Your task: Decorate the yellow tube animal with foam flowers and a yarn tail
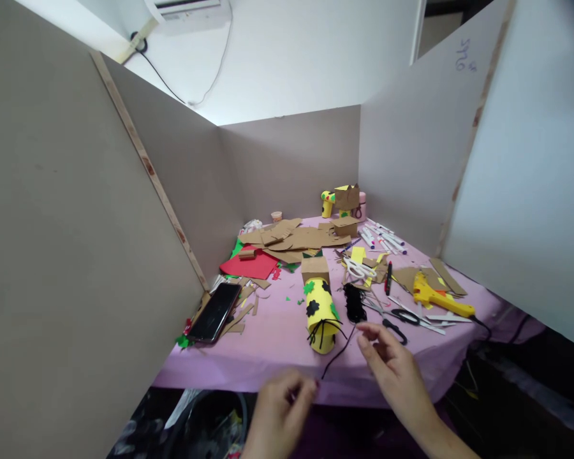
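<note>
My left hand (284, 411), slightly blurred, is low at the table's front edge with its fingers curled closed. Whether anything is pinched in it is hidden. A thin strand of black yarn (339, 355) slants from close to its fingertips up to my right hand (392, 363). The thumb and forefinger of that right hand close around the strand's upper end. Between and beyond the hands stands a yellow paper tube figure (319, 299) with black and green patches, black yarn strands tied near its lower end and a cardboard box head (315, 268). A black yarn bundle (354, 303) lies beside it.
Right of the figure lie black-handled scissors (405, 317), white scissors (360, 268), a red-black pen (388, 278), a yellow glue gun (440, 298) and markers (387, 239). A phone (215, 312), red sheet (251, 263) and cardboard scraps (306, 238) occupy the left and back.
</note>
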The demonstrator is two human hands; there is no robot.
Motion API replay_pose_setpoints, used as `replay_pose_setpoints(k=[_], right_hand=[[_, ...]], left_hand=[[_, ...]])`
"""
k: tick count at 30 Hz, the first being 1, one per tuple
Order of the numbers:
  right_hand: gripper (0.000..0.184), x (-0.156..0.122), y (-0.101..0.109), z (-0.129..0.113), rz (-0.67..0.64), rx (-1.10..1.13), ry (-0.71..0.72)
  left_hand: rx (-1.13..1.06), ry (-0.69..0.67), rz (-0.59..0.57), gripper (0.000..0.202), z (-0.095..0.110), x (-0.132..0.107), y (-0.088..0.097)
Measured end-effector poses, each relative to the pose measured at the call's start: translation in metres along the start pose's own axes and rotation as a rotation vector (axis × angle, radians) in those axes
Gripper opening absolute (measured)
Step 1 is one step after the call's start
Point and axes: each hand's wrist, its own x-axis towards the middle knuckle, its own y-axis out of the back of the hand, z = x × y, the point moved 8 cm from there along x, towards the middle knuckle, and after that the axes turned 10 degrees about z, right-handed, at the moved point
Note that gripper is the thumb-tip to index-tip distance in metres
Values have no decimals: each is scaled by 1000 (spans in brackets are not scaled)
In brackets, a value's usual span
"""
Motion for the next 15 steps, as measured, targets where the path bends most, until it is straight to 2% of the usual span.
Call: replay_pose_setpoints(k=[2,4,8,12,15], right_hand=[[38,6,1,-12,38,-29,89],[34,10,-7,-24,-3,-80,192],[24,12,-24,-33,-74,-146,264],[25,8,-34,-30,-135,-108,237],[24,5,-40,-26,-181,-62,189]], left_hand=[[6,24,233,27,9,12,27],[-1,16,319,23,20,24,37],[-28,9,216,26,27,43,17],[-74,80,103,32,15,49,-8],[-148,117,63,30,9,48,-17]])
